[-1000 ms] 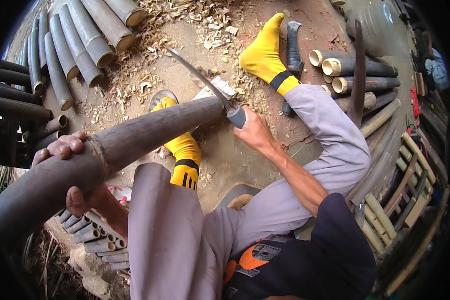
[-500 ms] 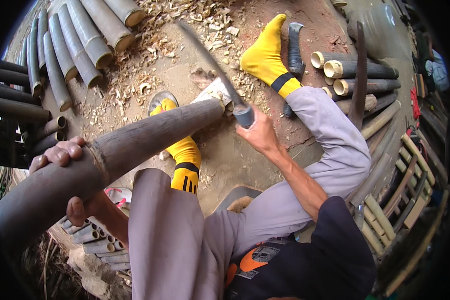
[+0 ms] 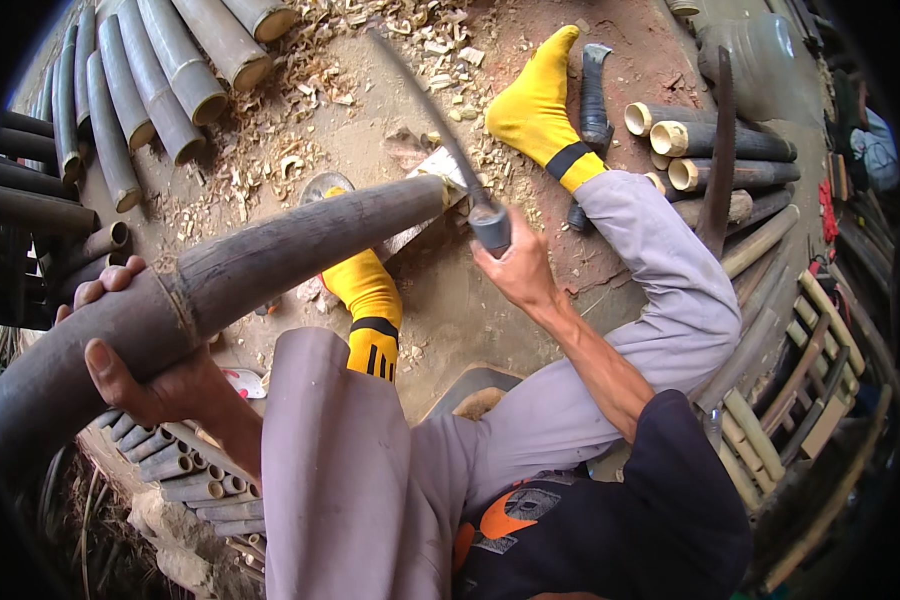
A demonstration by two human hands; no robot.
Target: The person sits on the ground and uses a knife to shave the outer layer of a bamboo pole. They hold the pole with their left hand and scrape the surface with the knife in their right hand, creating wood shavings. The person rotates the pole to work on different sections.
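Observation:
A thick dark bamboo pole [image 3: 305, 245] slants across my left side, with a ringed node partway along it. My left hand [image 3: 165, 388] grips the pole near the node, thumb on the near side and fingertips over the far side. My right hand [image 3: 520, 265] is closed round the dark handle of a long-bladed knife [image 3: 432, 118]. The blade points up and away, just right of the pole's pale cut end. Beneath that end lies a whitish block [image 3: 440, 168], partly hidden by the pole.
Wood shavings [image 3: 290, 165] litter the ground. Several bamboo lengths [image 3: 155, 85] lie at the far left, and cut bamboo pieces [image 3: 730, 140] at the right beside an upright saw-like blade [image 3: 717, 170]. A dark wrapped tool [image 3: 593, 100] lies by my yellow-socked foot [image 3: 530, 115]. More bamboo tubes [image 3: 195, 475] are stacked lower left.
The pole's far end has risen slightly, and its node has shifted a little up and left. My left hand has moved up and left, its thumb higher against the pole. The knife has barely moved.

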